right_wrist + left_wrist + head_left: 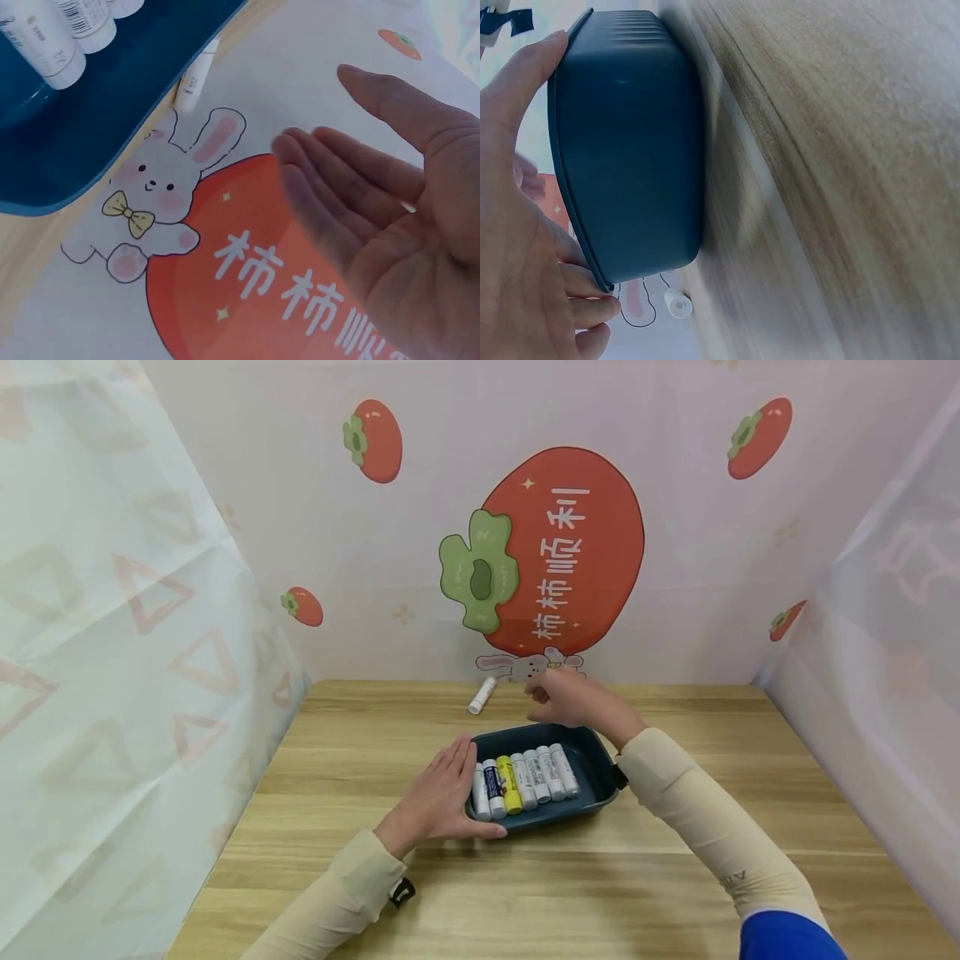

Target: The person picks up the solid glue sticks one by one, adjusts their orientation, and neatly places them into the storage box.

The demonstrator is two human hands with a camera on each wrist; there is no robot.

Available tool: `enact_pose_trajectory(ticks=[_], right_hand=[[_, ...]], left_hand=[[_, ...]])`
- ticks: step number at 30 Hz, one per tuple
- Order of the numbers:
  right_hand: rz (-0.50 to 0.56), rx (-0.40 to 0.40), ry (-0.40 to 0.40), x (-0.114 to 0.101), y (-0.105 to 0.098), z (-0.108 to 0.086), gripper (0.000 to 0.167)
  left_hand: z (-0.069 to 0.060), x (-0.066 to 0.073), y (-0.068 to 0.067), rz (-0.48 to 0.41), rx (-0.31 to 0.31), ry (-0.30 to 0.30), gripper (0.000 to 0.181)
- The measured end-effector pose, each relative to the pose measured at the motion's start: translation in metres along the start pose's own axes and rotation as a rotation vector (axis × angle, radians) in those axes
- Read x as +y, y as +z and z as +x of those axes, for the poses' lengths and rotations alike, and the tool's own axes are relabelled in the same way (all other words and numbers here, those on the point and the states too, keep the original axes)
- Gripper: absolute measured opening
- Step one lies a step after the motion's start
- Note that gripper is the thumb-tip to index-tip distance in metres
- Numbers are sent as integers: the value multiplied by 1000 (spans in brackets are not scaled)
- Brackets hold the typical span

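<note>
A dark blue tray (600,793) stands on the table with a row of glue sticks, mostly white, plus a dark blue one (493,787) and a yellow one (509,785). My left hand (442,797) spans the tray's left end and holds it; in the left wrist view the thumb (536,64) touches the rim near one corner, with fingers (585,307) at the other. Beyond the tray's back rim hovers my right hand (573,697), its fingers loosely bent and nothing seen in them. Another white glue stick (482,696) lies on the table behind the tray.
The wooden table (337,718) ends at a back wall sheet (420,543) printed with persimmons and a rabbit. White sheets (135,610) hang at both sides.
</note>
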State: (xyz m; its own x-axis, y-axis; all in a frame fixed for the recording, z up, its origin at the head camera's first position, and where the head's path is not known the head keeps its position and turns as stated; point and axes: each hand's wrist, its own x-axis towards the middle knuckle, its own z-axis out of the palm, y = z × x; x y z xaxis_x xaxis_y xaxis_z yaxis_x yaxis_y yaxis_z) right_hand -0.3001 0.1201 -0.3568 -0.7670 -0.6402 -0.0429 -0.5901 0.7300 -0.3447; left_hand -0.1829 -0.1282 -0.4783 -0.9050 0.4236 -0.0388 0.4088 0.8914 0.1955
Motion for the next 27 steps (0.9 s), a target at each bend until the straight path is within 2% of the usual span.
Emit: enact_pose_trajectory(ticks=[4,7,17,24,27], right_hand=[[-56,32,-101,-4,1,16,39],[-83,57,-143,-4,5,27,37],[-130,14,-145,-4,28,67,45],[-113,19,-201,-2,43,88,28],[-118,10,-187,-1,51,98,31]], left_hand=[[0,-1,1,-4,8,3,139],[0,-2,1,2,10,6,139],[0,-3,1,-7,4,9,139],[0,-2,0,1,-5,11,140],[0,-2,-1,2,-10,6,140]])
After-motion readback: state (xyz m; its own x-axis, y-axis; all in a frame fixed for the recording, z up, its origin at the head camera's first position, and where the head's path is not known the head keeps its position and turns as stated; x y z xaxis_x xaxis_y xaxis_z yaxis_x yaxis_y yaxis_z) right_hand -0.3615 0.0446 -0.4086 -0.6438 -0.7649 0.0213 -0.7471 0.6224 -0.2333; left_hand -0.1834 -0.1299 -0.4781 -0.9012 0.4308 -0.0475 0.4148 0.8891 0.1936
